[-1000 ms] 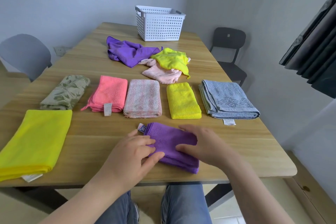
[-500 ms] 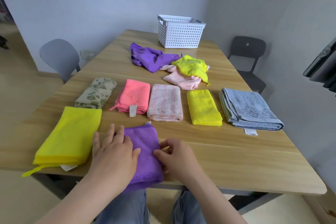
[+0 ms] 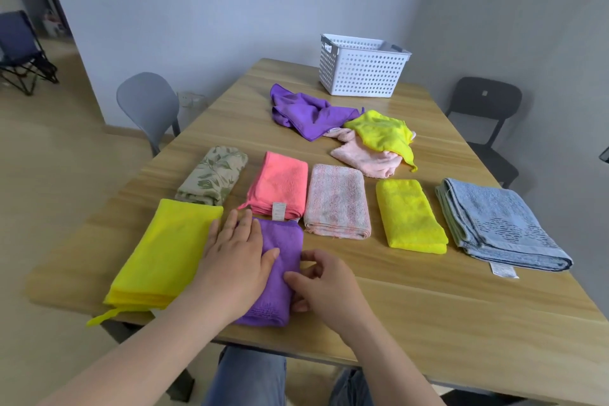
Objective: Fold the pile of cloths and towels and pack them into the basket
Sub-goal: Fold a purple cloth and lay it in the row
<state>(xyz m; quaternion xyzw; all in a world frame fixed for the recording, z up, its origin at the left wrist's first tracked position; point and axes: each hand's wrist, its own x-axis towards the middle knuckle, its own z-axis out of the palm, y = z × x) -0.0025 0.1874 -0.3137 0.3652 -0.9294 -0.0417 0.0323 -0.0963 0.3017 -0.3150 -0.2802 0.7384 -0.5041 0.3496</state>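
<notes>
folded purple cloth (image 3: pixel 284 242) at the near edge of the table (image 3: pixel 428 306), right beside a folded yellow cloth (image 3: pixel 164 257), left hand (image 3: pixel 237 262) flat on top, fingers straight, right hand (image 3: pixel 326 288) curled at its right edge, looks like a pinch, white basket (image 3: pixel 361 74) way back at the far end

I'm counting seven folded ones on the one counter (image 3: pixel 428 306): big yellow cloth (image 3: pixel 164 254), small yellow cloth (image 3: pixel 410 216), folded purple cloth (image 3: pixel 283 244), coral cloth (image 3: pixel 280 183), striped pink cloth (image 3: pixel 336 201), leafy cloth (image 3: pixel 214 175), blue towel (image 3: pixel 494 217). Three more are lying unfolded: loose purple cloth (image 3: pixel 306 112), crumpled yellow cloth (image 3: pixel 382 132), pale pink cloth (image 3: pixel 365 158). One basket (image 3: pixel 359 76) is standing there. Two hands are showing, left hand (image 3: pixel 237 260) and right hand (image 3: pixel 323 283). Three chairs: grey chair (image 3: pixel 148 102), black chair (image 3: pixel 484 105), folding chair (image 3: pixel 19 53).
</notes>
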